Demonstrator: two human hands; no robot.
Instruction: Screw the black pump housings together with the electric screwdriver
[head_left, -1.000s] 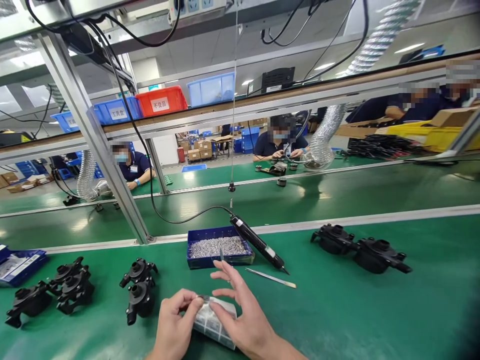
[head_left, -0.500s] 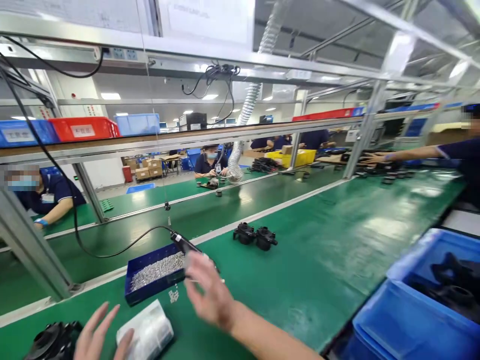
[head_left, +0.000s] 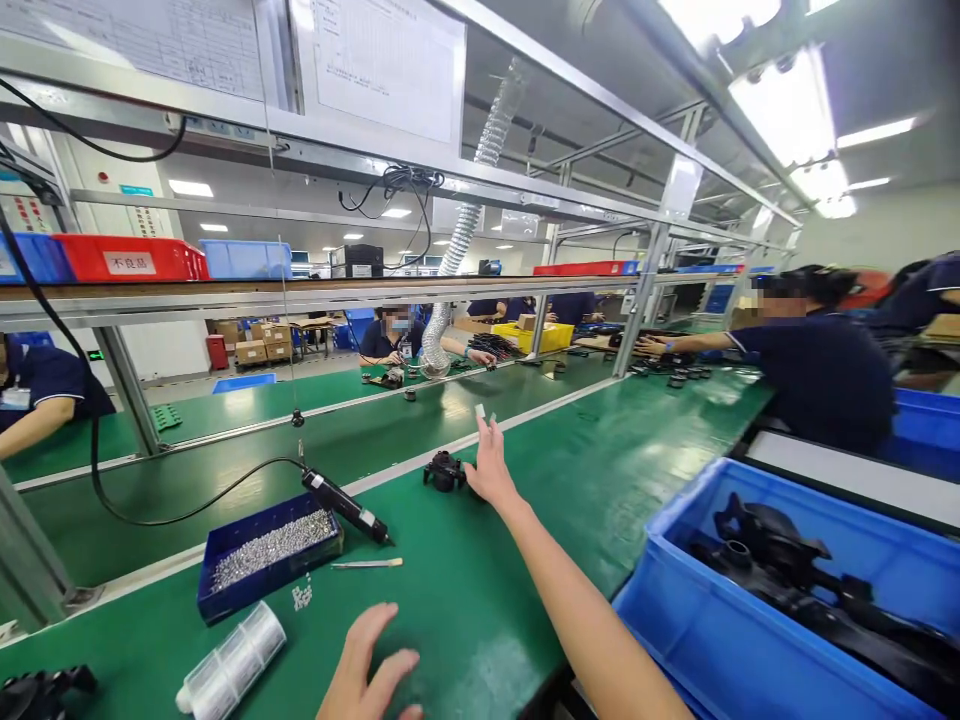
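Observation:
My right hand (head_left: pixel 489 465) is stretched far out over the green belt (head_left: pixel 465 580), fingers spread, right beside a black plastic part (head_left: pixel 444 470); whether it touches it is unclear. My left hand (head_left: pixel 371 670) lies open at the bottom edge, holding nothing. A clear bag of small parts (head_left: pixel 229 660) lies left of it. A blue tray of silver screws (head_left: pixel 266 550) stands behind, with a few loose screws (head_left: pixel 301 597) in front. An electric screwdriver (head_left: pixel 346 507) on a black cable rests against the tray, and tweezers (head_left: pixel 367 564) lie on the belt.
A blue bin (head_left: pixel 757 640) with black parts stands at the right. A co-worker in dark blue (head_left: pixel 814 365) reaches over the belt at the right. Other people sit across the line. An aluminium post (head_left: pixel 30 570) rises at the left, and another black part (head_left: pixel 37 692) lies bottom left.
The view has swung right. My right hand left the bag and reached out to the black part. My left hand let go of the bag and now lies open.

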